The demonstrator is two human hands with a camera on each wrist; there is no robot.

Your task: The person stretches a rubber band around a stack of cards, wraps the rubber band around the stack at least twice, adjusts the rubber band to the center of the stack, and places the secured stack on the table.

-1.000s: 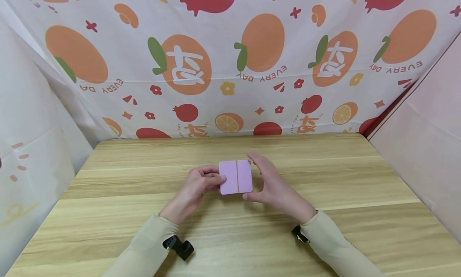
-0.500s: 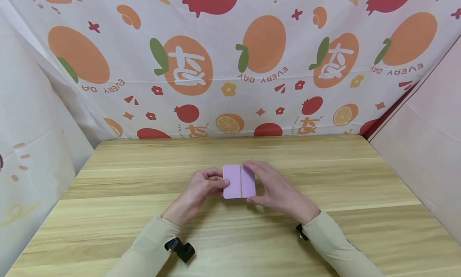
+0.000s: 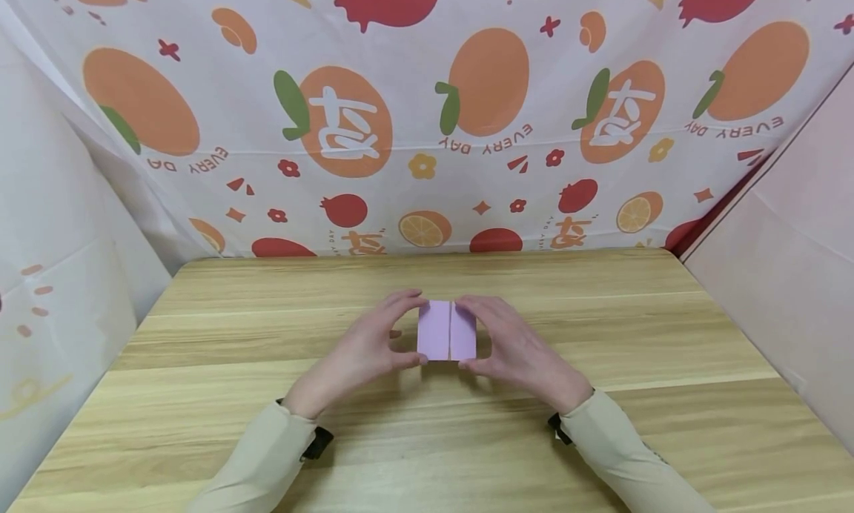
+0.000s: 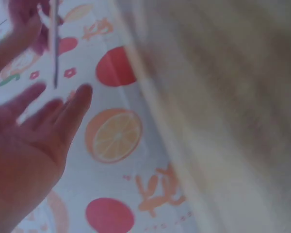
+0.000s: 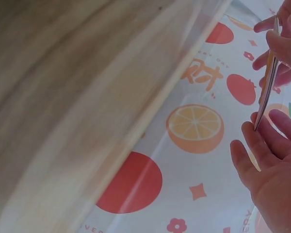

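Observation:
A thin lilac square card (image 3: 434, 331) with a split down its middle is held up in front of me, between both hands. My left hand (image 3: 360, 353) holds its left half, thumb at the lower corner and fingertips at the upper one. My right hand (image 3: 523, 353) grips the right half the same way, by the top and bottom edges. Seen nearly edge-on in the right wrist view, the card (image 5: 269, 82) looks layered, with a yellowish back face. The left wrist view catches the card (image 4: 54, 48) as a narrow strip by the thumb.
A light wooden table (image 3: 427, 439) lies under the hands. Behind it hangs a white cloth (image 3: 414, 194) printed with fruit, and plain pale cloths (image 3: 787, 276) close off both sides. Black straps with cameras (image 3: 318, 442) sit on the sleeves.
My left hand has shifted from pinching the card's left side to spanning its upper and lower left corners. My right hand has closed in on the right half, and the split looks slightly wider.

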